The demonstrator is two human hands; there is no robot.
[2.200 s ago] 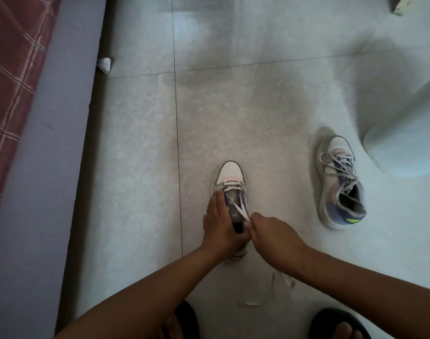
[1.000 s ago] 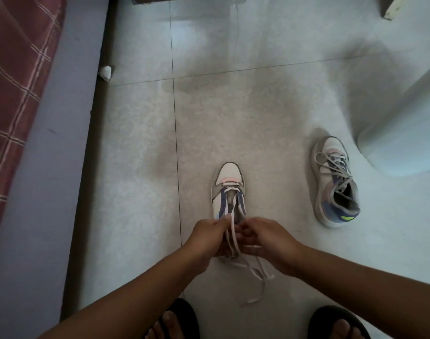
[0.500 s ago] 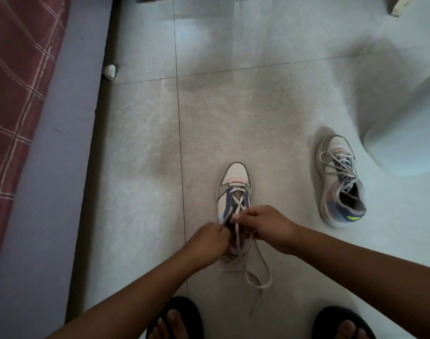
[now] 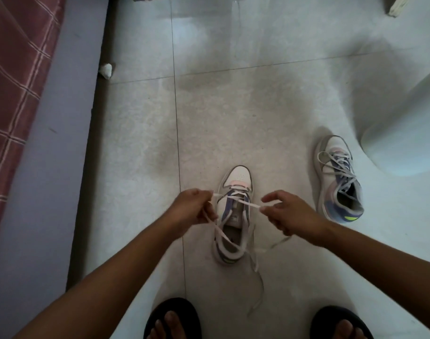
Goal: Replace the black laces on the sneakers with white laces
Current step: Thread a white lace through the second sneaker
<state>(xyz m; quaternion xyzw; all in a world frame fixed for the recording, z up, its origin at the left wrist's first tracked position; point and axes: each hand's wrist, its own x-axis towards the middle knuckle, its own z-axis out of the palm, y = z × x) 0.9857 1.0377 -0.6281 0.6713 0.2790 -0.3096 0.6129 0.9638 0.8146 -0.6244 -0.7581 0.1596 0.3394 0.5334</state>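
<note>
Both hands have moved apart since the earlier frame: the left hand (image 4: 193,211) and right hand (image 4: 291,216) each pinch one end of the white lace (image 4: 243,202), drawing it taut. The sneaker (image 4: 233,216) sits on the floor between the two grips, no longer covered by them.

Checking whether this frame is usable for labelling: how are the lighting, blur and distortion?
Head view: dim, soft daylight, with pale glare on the floor tiles at top; left hand and right hand slightly motion-blurred, as is the white lace; wide-angle bending curves the tile seams; the far sneaker is fairly sharp.
</note>
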